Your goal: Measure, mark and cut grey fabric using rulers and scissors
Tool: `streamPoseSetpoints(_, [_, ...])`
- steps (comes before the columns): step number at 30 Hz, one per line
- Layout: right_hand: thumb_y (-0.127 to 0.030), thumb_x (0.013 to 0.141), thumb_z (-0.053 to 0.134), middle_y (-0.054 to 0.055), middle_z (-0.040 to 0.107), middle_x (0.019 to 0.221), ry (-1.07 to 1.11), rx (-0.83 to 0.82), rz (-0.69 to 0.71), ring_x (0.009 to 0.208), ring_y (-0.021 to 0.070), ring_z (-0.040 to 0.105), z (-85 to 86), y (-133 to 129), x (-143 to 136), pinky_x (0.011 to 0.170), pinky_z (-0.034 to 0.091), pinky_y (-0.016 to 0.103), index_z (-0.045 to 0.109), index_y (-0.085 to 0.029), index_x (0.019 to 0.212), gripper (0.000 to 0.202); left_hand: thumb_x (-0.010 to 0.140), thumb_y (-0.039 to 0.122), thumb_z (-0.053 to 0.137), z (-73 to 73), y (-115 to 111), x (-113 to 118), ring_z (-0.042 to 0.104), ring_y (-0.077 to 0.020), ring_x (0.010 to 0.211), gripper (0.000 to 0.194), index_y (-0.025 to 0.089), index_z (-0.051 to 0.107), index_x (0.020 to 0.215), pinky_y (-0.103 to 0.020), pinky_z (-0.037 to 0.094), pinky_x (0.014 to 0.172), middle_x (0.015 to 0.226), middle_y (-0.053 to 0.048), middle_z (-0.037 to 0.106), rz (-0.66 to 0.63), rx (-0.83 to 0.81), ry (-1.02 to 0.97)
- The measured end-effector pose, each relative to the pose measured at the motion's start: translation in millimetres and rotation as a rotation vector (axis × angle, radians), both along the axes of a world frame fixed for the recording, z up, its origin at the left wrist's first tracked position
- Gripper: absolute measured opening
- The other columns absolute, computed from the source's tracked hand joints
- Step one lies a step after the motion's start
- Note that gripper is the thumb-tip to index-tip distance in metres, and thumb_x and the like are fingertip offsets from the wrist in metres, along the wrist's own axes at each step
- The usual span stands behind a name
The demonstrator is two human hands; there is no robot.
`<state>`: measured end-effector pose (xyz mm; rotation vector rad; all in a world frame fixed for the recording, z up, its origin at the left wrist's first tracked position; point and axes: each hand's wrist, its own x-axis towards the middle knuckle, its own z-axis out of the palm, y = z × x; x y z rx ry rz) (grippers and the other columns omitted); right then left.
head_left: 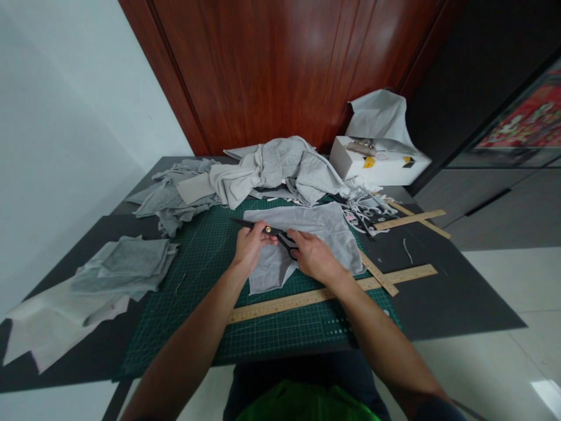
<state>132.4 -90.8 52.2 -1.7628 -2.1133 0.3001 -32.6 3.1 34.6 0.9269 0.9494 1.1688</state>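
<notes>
A pair of black scissors (pixel 268 230) with a brass-coloured pivot is held above a grey cloth (pixel 326 225), blades pointing left. My left hand (pixel 250 244) is closed around the blade part close to the pivot. On the handle loops, my right hand (pixel 313 255) has its fingers closed. The cloth lies spread with a few creases on a green cutting mat (pixel 197 263), its lower edge folded near my right hand. Just below the cloth runs a long wooden ruler (pixel 280 304), crossed by my right forearm.
Heaped grey fabric (pixel 280 166) lines the back. Folded pieces (pixel 135 257) lie at left. A white box (pixel 381 166) with cloth stands at back right, near tangled fabric strips (pixel 366 204). More wooden rulers (pixel 412 219) cross at right. A wooden door (pixel 272 70) rises behind the table.
</notes>
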Motion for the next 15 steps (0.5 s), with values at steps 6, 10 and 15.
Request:
streamPoseSetpoints(6, [-0.011,0.093,0.058,0.014,0.073,0.135,-0.079,-0.038,-0.03,0.118,0.0277,0.071,5.5,0.5,7.5,0.101,0.051,0.037,0.034,-0.021,0.168,0.079,0.084,0.064,0.075,-11.6,2.0,-4.3,0.074,-0.0215,0.067,0.053,0.012,0.07,0.094,-0.038,0.064,0.068,0.078,-0.008,0.073,-0.158,0.135,0.069])
streamPoseSetpoints(10, [-0.003,0.085,0.054,0.019,0.072,0.133,-0.148,-0.018,-0.236,0.122,0.0303,0.068,7.9,4.4,21.4,0.104,0.048,0.04,0.044,-0.01,0.155,0.071,0.096,0.065,0.058,-22.1,13.3,-15.0,0.076,-0.0273,0.095,0.054,0.015,0.07,0.113,-0.045,0.064,0.088,0.107,-0.014,0.077,-0.219,0.35,0.371])
streamPoseSetpoints(15, [-0.006,0.088,0.055,0.022,0.075,0.119,-0.23,-0.199,-0.437,0.114,0.032,0.072,6.1,8.0,38.5,0.097,0.048,0.039,0.046,-0.007,0.141,0.054,0.09,0.035,0.068,-31.7,17.1,-23.2,0.06,-0.0334,0.135,0.043,0.017,0.069,0.129,-0.051,0.044,0.122,0.138,-0.015,0.068,-0.284,0.736,1.092])
